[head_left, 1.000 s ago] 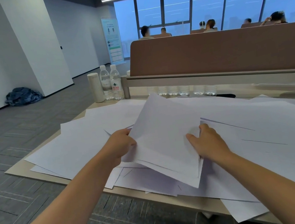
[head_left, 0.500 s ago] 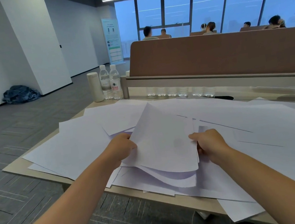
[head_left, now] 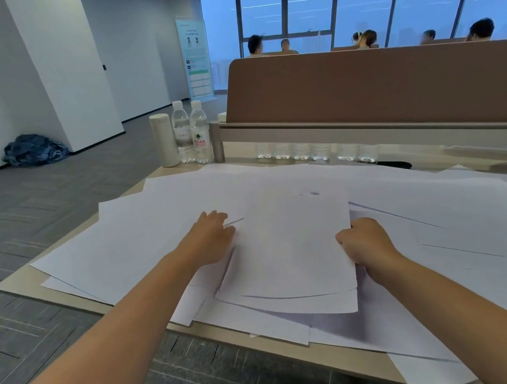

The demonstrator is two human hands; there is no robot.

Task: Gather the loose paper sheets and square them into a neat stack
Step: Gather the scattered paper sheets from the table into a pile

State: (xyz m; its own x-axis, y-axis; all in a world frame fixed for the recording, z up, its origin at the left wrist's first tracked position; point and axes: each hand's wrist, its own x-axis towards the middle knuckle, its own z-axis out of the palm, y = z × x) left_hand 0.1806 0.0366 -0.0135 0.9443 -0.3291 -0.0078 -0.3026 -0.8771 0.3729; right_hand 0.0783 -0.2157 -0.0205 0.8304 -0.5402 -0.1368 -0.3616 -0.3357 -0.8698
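Note:
Many white paper sheets (head_left: 141, 240) lie scattered and overlapping across the desk (head_left: 14, 284). In front of me a small bundle of sheets (head_left: 290, 251) lies nearly flat on the pile, its edges uneven at the near side. My right hand (head_left: 364, 246) grips the bundle's right edge with curled fingers. My left hand (head_left: 214, 238) rests at the bundle's left edge, fingers reaching over the sheets there; whether it pinches any sheet is hidden.
A white cylinder (head_left: 164, 139) and two water bottles (head_left: 193, 132) stand at the desk's far left corner. A brown partition (head_left: 377, 83) runs along the back, with bottles (head_left: 314, 150) under it. Sheets overhang the near desk edge (head_left: 433, 371). People sit beyond the partition.
The bundle, held tilted up between both hands before, has been lowered flat onto the pile. My left hand slid forward along its left edge.

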